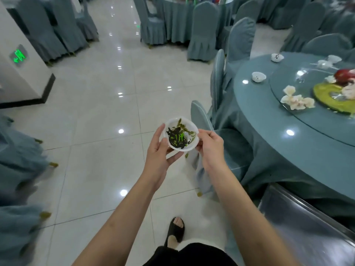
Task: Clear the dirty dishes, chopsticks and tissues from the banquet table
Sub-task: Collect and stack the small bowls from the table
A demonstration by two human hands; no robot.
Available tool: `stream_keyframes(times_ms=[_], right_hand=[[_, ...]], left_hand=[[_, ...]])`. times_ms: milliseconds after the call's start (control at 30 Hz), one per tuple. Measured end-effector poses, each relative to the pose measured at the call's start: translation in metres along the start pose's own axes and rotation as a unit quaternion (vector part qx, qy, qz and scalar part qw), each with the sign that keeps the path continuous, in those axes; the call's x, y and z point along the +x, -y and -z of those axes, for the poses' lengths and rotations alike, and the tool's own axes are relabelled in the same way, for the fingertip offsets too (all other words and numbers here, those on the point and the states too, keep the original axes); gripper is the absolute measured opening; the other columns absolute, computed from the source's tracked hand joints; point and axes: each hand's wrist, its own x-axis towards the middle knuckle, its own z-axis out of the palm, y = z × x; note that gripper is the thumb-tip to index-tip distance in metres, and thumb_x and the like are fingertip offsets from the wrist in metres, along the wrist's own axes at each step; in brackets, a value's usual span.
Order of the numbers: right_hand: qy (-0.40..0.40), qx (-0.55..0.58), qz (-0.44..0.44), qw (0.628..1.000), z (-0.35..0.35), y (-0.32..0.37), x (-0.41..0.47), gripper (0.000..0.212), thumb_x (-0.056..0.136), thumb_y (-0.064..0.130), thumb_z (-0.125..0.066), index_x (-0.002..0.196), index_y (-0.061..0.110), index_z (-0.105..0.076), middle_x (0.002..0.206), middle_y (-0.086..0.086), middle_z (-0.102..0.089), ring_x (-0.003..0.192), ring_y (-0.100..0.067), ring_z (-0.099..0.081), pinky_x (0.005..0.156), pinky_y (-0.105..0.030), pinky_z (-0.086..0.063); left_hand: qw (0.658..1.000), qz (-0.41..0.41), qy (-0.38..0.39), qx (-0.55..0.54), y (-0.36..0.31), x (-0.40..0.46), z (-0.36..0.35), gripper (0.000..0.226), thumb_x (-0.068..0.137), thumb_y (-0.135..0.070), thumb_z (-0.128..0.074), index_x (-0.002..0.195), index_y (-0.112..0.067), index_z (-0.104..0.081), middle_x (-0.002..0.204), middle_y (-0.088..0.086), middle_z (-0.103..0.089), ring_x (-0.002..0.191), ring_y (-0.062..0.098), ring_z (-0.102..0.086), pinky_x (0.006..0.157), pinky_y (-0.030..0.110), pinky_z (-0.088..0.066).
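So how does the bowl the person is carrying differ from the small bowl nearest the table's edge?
The carried bowl is held over the floor by the left hand and the right hand; the small bowl on the table rests untouched on the blue cloth. The carried bowl holds dark green scraps; the table bowl looks nearly empty, with only a dark speck. The carried one sits level, the other seems tilted. Both are white.

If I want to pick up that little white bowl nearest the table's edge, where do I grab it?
Pinch the small white bowl by its near rim, reaching from the table's edge. It seems to sit open side up, apart from other things.
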Motion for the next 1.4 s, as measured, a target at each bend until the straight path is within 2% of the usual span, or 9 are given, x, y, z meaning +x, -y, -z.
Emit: stream_keyframes(times_ms=[100,267,533,667,800,900,1133,1333,1400], right_hand=[[-0.012,0.018,0.001,1.000,-0.027,0.021,0.053,0.008,0.090,0.012,-0.066,0.094,0.007,-0.071,0.086,-0.010,-0.071,0.083,-0.024,-0.061,0.094,-0.054,-0.056],[-0.028,0.003,0.008,1.000,-0.063,0.039,0.127,0.007,0.090,0.019,-0.069,0.090,0.011,-0.071,0.088,-0.011,-0.072,0.085,-0.023,-0.064,0.093,-0.051,-0.058],[-0.082,-0.033,0.001,0.996,-0.118,0.043,0.242,0.012,0.093,0.012,-0.065,0.098,0.002,-0.069,0.103,-0.024,-0.071,0.084,-0.023,-0.063,0.090,-0.047,-0.058],[-0.123,-0.030,0.009,0.992,-0.158,0.053,0.316,0.010,0.091,0.007,-0.064,0.097,0.001,-0.069,0.091,-0.022,-0.067,0.082,-0.026,-0.059,0.082,-0.042,-0.055],[-0.176,-0.009,0.024,0.984,-0.206,0.080,0.382,0.023,0.091,0.015,-0.068,0.099,-0.006,-0.065,0.079,-0.012,-0.061,0.073,-0.025,-0.052,0.071,-0.044,-0.052],[-0.204,0.000,0.038,0.978,-0.240,0.098,0.420,0.022,0.093,0.017,-0.068,0.099,-0.004,-0.067,0.082,-0.010,-0.064,0.074,-0.020,-0.055,0.070,-0.033,-0.052],[-0.264,0.024,0.034,0.964,-0.273,0.119,0.504,0.012,0.094,0.010,-0.065,0.097,-0.001,-0.070,0.082,-0.012,-0.064,0.071,-0.021,-0.052,0.059,-0.030,-0.045],[-0.282,0.049,0.036,0.957,-0.277,0.141,0.615,0.006,0.088,0.013,-0.068,0.084,0.010,-0.070,0.078,-0.006,-0.067,0.075,-0.020,-0.058,0.070,-0.036,-0.051],[-0.283,0.058,0.037,0.957,-0.272,0.152,0.664,0.006,0.088,0.011,-0.066,0.086,0.006,-0.070,0.078,-0.008,-0.066,0.076,-0.022,-0.057,0.071,-0.038,-0.050]], left_hand=[[1.000,0.011,0.013,-0.003,-0.015,0.064,-0.005,0.040,0.111,-0.020,-0.042,0.145,-0.041,-0.050,0.138,0.003,-0.062,0.121,0.026,-0.067,0.094,0.041,-0.059],[1.000,0.024,0.012,-0.015,-0.027,0.155,-0.009,0.038,0.111,-0.021,-0.041,0.142,-0.041,-0.051,0.135,0.000,-0.064,0.122,0.026,-0.066,0.092,0.041,-0.059],[0.996,0.072,0.040,-0.013,-0.028,0.296,0.007,0.039,0.111,-0.021,-0.041,0.144,-0.039,-0.050,0.137,0.002,-0.062,0.122,0.024,-0.066,0.092,0.042,-0.060],[0.994,0.085,0.072,-0.003,-0.035,0.392,0.011,0.039,0.112,-0.020,-0.039,0.144,-0.039,-0.051,0.134,0.001,-0.063,0.121,0.024,-0.066,0.092,0.043,-0.060],[0.988,0.100,0.114,0.018,-0.065,0.487,0.013,0.039,0.111,-0.020,-0.038,0.142,-0.041,-0.052,0.135,0.000,-0.062,0.122,0.024,-0.066,0.092,0.044,-0.060],[0.984,0.108,0.140,0.019,-0.088,0.553,0.016,0.038,0.111,-0.020,-0.038,0.134,-0.046,-0.055,0.132,-0.002,-0.064,0.120,0.023,-0.066,0.092,0.044,-0.060],[0.968,0.149,0.203,0.025,-0.093,0.666,0.006,0.038,0.111,-0.021,-0.040,0.143,-0.037,-0.052,0.131,-0.001,-0.066,0.120,0.025,-0.067,0.091,0.044,-0.060],[0.960,0.153,0.228,0.048,-0.086,0.775,-0.036,0.037,0.111,-0.020,-0.041,0.140,-0.038,-0.054,0.131,-0.001,-0.067,0.120,0.024,-0.067,0.094,0.045,-0.059],[0.958,0.150,0.238,0.053,-0.085,0.818,-0.058,0.037,0.111,-0.022,-0.043,0.144,-0.036,-0.051,0.134,0.000,-0.065,0.120,0.024,-0.067,0.094,0.045,-0.059]])
